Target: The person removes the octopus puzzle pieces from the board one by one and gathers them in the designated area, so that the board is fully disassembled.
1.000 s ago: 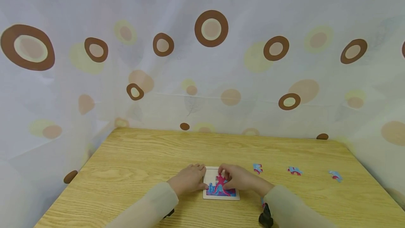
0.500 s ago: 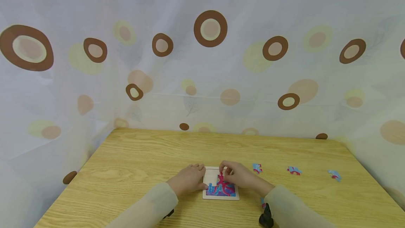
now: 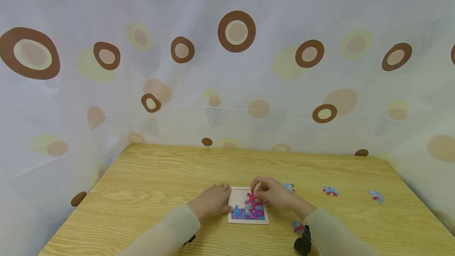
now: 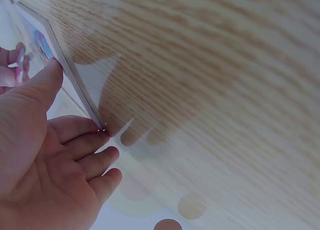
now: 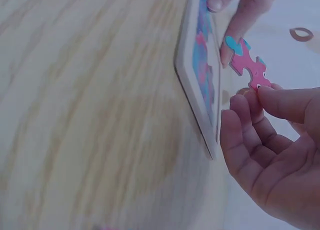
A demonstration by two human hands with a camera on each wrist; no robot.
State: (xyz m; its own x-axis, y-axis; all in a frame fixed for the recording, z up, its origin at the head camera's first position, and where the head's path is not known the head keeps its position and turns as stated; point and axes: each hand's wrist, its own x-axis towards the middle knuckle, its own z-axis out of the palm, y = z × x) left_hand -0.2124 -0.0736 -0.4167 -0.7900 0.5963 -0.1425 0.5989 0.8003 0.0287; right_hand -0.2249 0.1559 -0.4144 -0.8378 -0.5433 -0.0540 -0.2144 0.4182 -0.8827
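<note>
Between its thumb and fingertips my right hand (image 3: 271,192) pinches a pink and blue jigsaw piece (image 5: 245,62) with a small eye drawn on it. In the right wrist view the piece is raised and tilted above the puzzle tray (image 5: 187,77). The white-rimmed tray lies flat on the table, its lower part filled with purple, blue and pink pieces (image 3: 245,214); bare white base shows at the upper left. My left hand (image 3: 213,200) rests at the tray's left side. Its thumb (image 4: 50,82) presses on the rim, and the other fingers reach straight along the edge.
Three loose jigsaw pieces lie to the right on the wooden table (image 3: 160,177): a near one (image 3: 289,187), a middle one (image 3: 331,191) and a far one (image 3: 376,196). Another piece (image 3: 298,227) lies by the right wrist. A patterned curtain (image 3: 227,70) surrounds the table.
My right hand has moved slightly right and away from me, taking the pink piece from over the tray's middle toward its right side. The left hand has stayed in place.
</note>
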